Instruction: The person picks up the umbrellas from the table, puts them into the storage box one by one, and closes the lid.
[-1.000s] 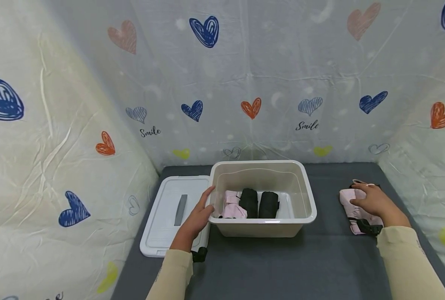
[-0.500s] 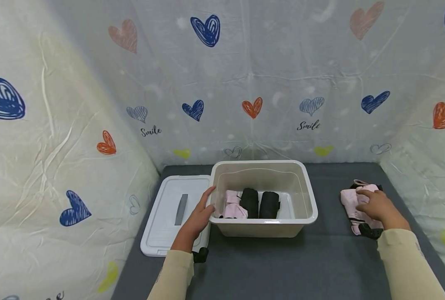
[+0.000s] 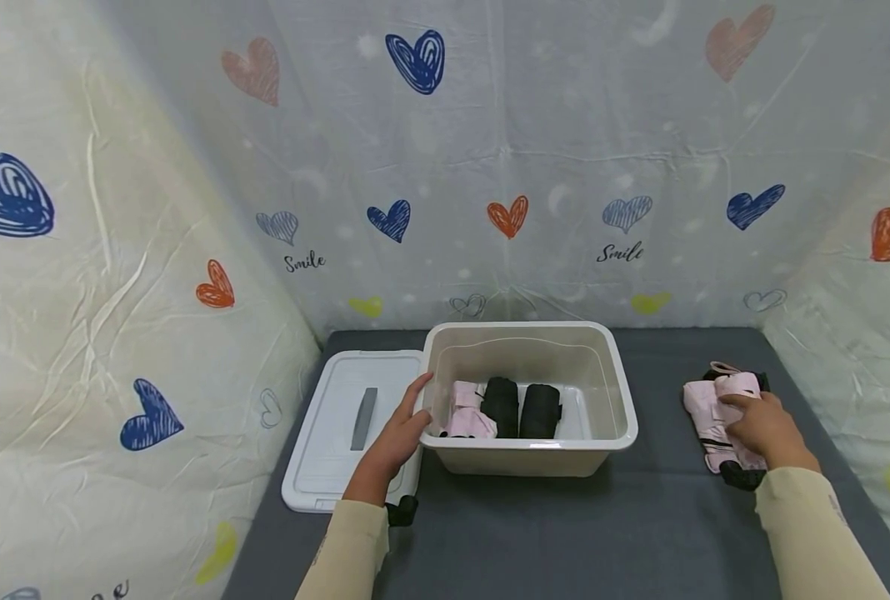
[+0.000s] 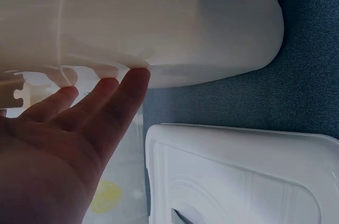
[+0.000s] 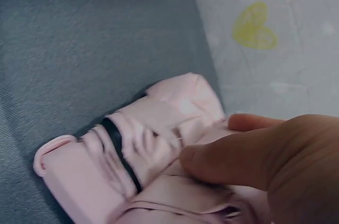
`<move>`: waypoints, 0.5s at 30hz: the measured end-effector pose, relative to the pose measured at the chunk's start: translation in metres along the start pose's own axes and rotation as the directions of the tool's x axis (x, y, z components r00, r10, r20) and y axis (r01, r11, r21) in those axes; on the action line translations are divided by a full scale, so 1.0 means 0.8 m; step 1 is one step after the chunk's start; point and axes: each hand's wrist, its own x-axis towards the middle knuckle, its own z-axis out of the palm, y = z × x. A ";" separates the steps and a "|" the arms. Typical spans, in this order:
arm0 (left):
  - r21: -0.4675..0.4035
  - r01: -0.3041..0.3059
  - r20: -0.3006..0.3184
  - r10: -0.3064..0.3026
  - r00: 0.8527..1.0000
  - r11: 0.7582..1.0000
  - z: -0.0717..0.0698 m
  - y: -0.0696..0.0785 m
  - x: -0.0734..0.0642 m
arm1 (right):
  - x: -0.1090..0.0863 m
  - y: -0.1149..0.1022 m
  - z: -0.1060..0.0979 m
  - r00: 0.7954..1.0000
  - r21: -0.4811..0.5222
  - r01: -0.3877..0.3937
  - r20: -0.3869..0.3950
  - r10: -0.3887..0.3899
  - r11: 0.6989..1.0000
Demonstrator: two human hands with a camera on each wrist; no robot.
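A beige plastic bin (image 3: pixel 523 457) stands on the dark table, with a pink folding umbrella (image 3: pixel 469 415) and two black rolled bundles (image 3: pixel 501 407), which look like folded umbrellas, lying inside. My left hand (image 3: pixel 392 442) rests against its left side; in the left wrist view straight fingers (image 4: pixel 119 105) touch the wall under the rim. At the right, my right hand (image 3: pixel 773 429) grips one pink folding umbrella (image 3: pixel 737 385), thumb on one side and fingers on the other. A second pink umbrella (image 3: pixel 703 414) lies against it. The palm hides part of both.
Left of the bin lies its white lid (image 3: pixel 325 433) with a grey handle, partly behind the left forearm. Something black (image 3: pixel 762 382) shows behind the pink umbrellas. A heart-printed curtain (image 3: pixel 445 167) closes off the back and sides of the table (image 3: pixel 565 533).
My right hand has drawn slightly down and right over the pink umbrellas, and its spread fingers have closed in around one. The left hand stays on the bin.
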 end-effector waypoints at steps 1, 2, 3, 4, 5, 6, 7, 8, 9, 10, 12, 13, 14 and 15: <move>-0.001 0.000 0.002 0.000 1.000 1.000 0.000 0.000 0.000 | -0.001 0.000 0.001 1.000 0.023 -0.022 0.011 0.022 1.000; 0.000 -0.001 0.003 0.001 1.000 1.000 -0.001 0.001 0.000 | -0.001 0.000 0.003 0.999 0.040 -0.043 0.020 0.042 0.998; -0.002 0.002 0.004 -0.002 1.000 1.000 -0.001 0.002 -0.001 | -0.001 0.000 0.004 0.998 0.053 -0.058 0.023 0.057 0.997; -0.003 0.004 0.006 -0.004 1.000 1.000 -0.001 0.004 -0.001 | -0.001 0.000 0.006 0.997 0.064 -0.071 0.025 0.070 0.995; -0.004 0.009 0.008 -0.009 1.000 1.000 -0.002 0.006 -0.003 | 0.000 0.000 0.007 0.997 0.067 -0.077 0.020 0.076 0.995; -0.005 0.013 0.011 -0.013 1.000 1.000 -0.002 0.010 -0.005 | 0.001 0.000 0.009 0.997 0.067 -0.078 0.010 0.077 0.995; -0.004 0.013 0.015 -0.013 1.000 1.000 -0.003 0.016 -0.008 | 0.002 0.000 0.010 0.997 0.063 -0.076 -0.002 0.076 0.995; -0.006 0.016 0.017 -0.016 1.000 1.000 -0.003 0.020 -0.011 | 0.003 0.001 0.012 0.997 0.059 -0.070 -0.016 0.071 0.996; -0.009 0.016 0.019 -0.016 1.000 1.000 -0.003 0.024 -0.014 | 0.004 0.001 0.013 0.998 0.054 -0.061 -0.033 0.063 0.997; -0.007 0.011 0.018 -0.011 1.000 1.000 -0.003 0.024 -0.014 | 0.005 0.002 0.015 0.997 0.047 -0.051 -0.049 0.053 0.998; -0.009 0.006 0.016 -0.005 1.000 1.000 -0.002 0.020 -0.012 | 0.006 0.003 0.018 0.996 0.032 -0.030 -0.084 0.033 0.999; -0.011 0.000 0.013 0.000 1.000 1.000 -0.002 0.016 -0.010 | 0.006 0.003 0.019 0.995 0.029 -0.023 -0.095 0.026 0.999; -0.012 -0.002 0.010 0.002 1.000 1.000 -0.001 0.010 -0.007 | 0.006 0.003 0.020 0.994 0.026 -0.019 -0.104 0.021 0.999; -0.011 -0.008 0.008 0.008 1.000 1.000 -0.001 0.005 -0.004 | 0.006 0.003 0.020 0.994 0.022 -0.014 -0.113 0.016 1.000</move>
